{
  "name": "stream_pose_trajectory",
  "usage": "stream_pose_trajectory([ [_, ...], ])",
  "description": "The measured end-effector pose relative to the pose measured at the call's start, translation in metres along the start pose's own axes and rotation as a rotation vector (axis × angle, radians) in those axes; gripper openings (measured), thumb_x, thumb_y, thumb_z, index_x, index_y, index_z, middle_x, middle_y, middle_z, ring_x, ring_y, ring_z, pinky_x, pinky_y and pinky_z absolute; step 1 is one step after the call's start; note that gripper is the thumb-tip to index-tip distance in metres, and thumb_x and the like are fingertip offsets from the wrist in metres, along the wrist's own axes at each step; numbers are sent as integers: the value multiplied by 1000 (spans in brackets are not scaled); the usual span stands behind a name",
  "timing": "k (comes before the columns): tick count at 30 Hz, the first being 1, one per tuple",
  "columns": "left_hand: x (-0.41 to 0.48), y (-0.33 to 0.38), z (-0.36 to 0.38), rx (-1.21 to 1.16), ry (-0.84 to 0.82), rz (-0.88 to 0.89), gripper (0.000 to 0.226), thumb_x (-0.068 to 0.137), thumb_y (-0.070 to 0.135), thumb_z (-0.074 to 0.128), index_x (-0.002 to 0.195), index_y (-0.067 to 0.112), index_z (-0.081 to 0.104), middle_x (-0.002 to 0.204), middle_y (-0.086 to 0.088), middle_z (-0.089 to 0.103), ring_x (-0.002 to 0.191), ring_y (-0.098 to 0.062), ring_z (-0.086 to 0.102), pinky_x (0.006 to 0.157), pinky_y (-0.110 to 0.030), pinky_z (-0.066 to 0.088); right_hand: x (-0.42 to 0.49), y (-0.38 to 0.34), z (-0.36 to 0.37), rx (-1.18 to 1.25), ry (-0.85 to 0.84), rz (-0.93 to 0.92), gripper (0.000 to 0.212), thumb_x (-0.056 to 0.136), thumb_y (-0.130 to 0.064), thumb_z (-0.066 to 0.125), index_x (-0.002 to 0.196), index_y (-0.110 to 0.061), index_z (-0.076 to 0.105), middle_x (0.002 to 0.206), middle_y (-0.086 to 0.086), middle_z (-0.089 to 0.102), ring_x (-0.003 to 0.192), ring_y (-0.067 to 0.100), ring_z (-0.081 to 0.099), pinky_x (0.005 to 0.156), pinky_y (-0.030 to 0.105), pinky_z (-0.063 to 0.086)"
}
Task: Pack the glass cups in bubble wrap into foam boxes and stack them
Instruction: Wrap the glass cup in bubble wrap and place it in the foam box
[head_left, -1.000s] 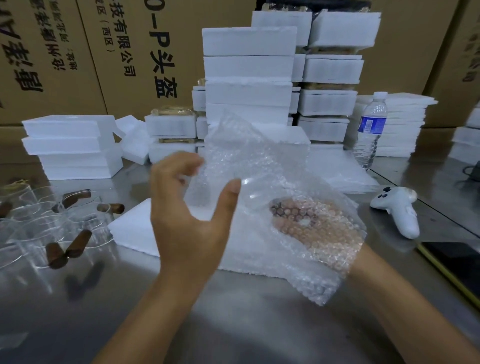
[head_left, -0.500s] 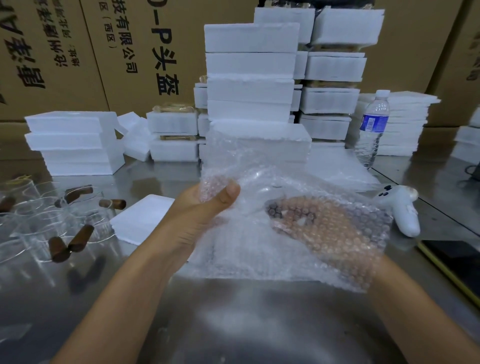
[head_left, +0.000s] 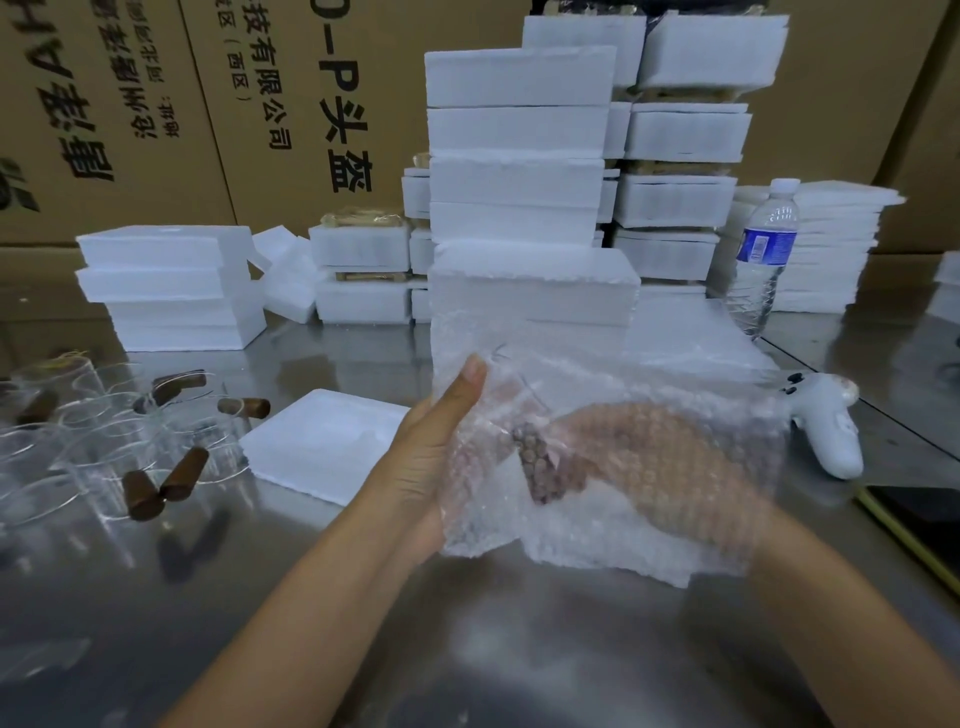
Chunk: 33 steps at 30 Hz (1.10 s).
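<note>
stainless steel table (head_left: 519, 649) fills the lower view, with printed cardboard cartons (head_left: 156, 104) walling off the back. at 12 o'clock stand tall stacks of white foam boxes (head_left: 519, 130); a lower foam stack (head_left: 166, 286) sits at 10 o'clock. at centre, held above the table, is a sheet or bag of bubble wrap (head_left: 597, 530). the left hand (head_left: 431, 452) pinches its 9 o'clock edge, thumb up on the near face and fingers hidden behind. the right hand (head_left: 660, 457) is under the wrap and shows only as a blur through the bubbles, reaching toward 9 o'clock. a dark brown handle (head_left: 535, 462) shows through the wrap at its fingertips; i cannot tell whether those fingers close on it. loose glass cups (head_left: 104, 431) with the same brown handles lie in a cluster at 9 o'clock on the table, well apart from the wrap. a flat foam piece (head_left: 322, 441) lies between them and the left hand. at 2 o'clock stands a water bottle (head_left: 763, 260), and at 3 o'clock a white controller (head_left: 826, 431) lies just beside the wrap's edge.
</note>
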<state>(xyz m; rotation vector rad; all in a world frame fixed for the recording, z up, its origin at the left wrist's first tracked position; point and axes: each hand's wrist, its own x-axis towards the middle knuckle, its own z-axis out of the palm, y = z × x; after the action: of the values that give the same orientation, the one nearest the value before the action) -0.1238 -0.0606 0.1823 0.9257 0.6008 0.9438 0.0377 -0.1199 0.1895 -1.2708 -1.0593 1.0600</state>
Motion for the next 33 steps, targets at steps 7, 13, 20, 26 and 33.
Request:
stream_pose_trajectory([
  [7, 9, 10, -13, -463, 27, 54, 71, 64, 58, 62, 114, 8, 64, 111, -10, 68, 96, -29, 67, 83, -49, 53, 8, -7, -12, 51, 433, -376, 22, 94, -36, 48, 87, -26, 67, 77, -9, 66, 78, 5, 62, 77, 23, 46],
  [13, 11, 9, -17, -440, -74, 124, 85, 64, 70, 49, 131, 18, 55, 122, -13, 65, 110, -32, 63, 87, -51, 54, 8, 7, -4, -265, 80, -307, 28, 82, -29, 69, 108, -26, 60, 101, -11, 66, 97, -1, 61, 92, 27, 44],
  [20, 14, -6, -14, -378, -147, 70, 85, 59, 73, 51, 113, 11, 68, 117, -20, 66, 105, -37, 65, 79, -54, 55, -5, 10, 5, -597, 4, -438, 39, 53, -76, 67, 87, -59, 61, 93, -40, 61, 93, -22, 52, 72, -2, 37],
  [26, 17, -10, -14, -378, -207, 84, 91, 63, 70, 53, 133, 12, 52, 130, -19, 59, 120, -37, 56, 102, -57, 41, 1, 13, 3, -478, -52, -526, 35, 60, -65, 70, 82, -38, 69, 89, -19, 70, 88, -4, 63, 78, 6, 42],
  [33, 14, -10, -9, -247, -98, 231, 71, 75, 50, 59, 136, 13, 50, 131, -13, 59, 123, -28, 55, 109, -47, 37, 10, 7, -3, -149, 70, -570, 10, 73, -37, 65, 70, -28, 69, 68, -8, 68, 68, 5, 63, 73, 16, 48],
])
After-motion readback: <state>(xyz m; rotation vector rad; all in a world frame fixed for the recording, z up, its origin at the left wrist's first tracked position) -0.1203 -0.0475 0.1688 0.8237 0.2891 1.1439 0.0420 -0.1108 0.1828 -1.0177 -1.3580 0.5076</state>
